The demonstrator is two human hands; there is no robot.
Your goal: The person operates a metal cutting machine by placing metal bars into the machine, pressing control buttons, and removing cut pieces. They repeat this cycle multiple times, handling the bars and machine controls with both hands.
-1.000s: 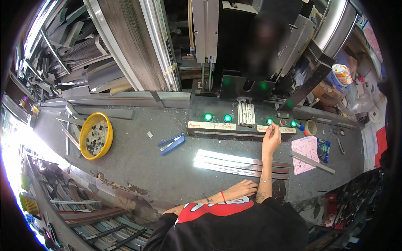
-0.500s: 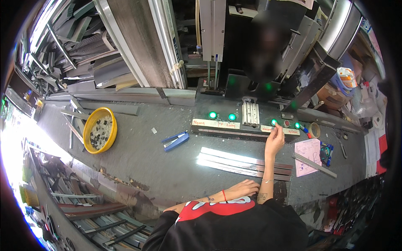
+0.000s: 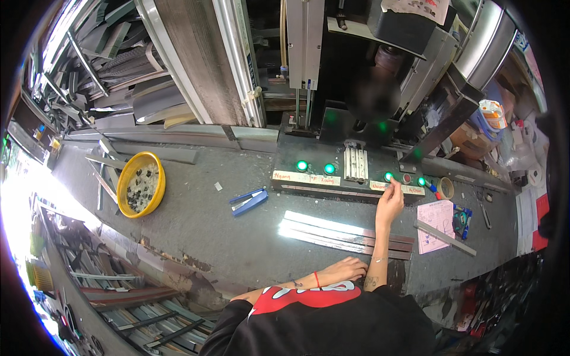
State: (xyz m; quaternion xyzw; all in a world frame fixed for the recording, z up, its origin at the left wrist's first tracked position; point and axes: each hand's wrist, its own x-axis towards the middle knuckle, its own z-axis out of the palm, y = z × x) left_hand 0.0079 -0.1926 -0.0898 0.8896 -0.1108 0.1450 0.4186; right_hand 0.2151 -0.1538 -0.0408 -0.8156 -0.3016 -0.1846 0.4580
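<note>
My right hand reaches forward to the black control box, its fingers drawn together at a lit green push button. My left hand lies on the bench close to my body, beside the right forearm, fingers loosely stretched and holding nothing. Between the hands and the control box lie several shiny flat metal strips, side by side. A ribbed pale metal block sits on the control box, left of the touched button. Behind it stands a dark machine, with a black box on its upper part; its middle is blurred.
On the left stands a yellow bowl of small dark and pale bits, with a blue stapler right of it. Rightward lie a pink paper, a metal bar, a tape measure and a tape roll.
The machine's upper part, with the black box and pale plate, appears slightly lower and shows more clearly. Both hands keep their places, the right one at the green button.
</note>
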